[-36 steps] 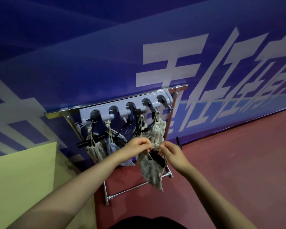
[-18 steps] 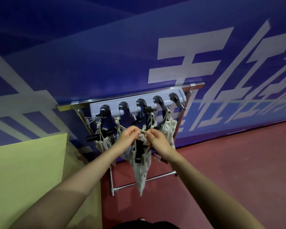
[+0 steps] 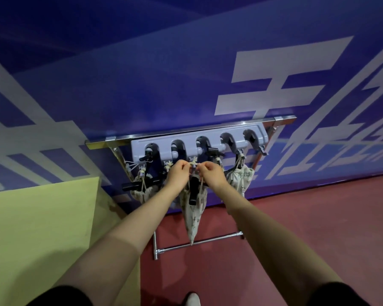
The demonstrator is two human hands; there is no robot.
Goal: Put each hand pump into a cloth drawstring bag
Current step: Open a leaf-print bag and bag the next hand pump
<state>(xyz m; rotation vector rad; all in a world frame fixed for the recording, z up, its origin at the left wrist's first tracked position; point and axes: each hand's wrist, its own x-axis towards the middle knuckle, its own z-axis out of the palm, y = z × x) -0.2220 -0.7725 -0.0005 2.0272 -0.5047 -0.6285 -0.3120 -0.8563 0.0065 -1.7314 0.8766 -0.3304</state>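
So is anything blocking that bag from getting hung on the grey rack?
Nothing visible. Both the left hand and right hand pinch the drawstring of the cloth bag right beneath the grey rack; neighbouring bags hang alongside.

Bag (image 3: pixel 194 214) hanging under the hands is looking like matt printed cloth, cord (image 3: pixel 193 163) rough twine. Holder (image 3: pixel 186 149) above them is showing smooth grey plastic, rail (image 3: pixel 208 128) glossy metal. Pump (image 3: pixel 194 191) between the wrists: matt black.
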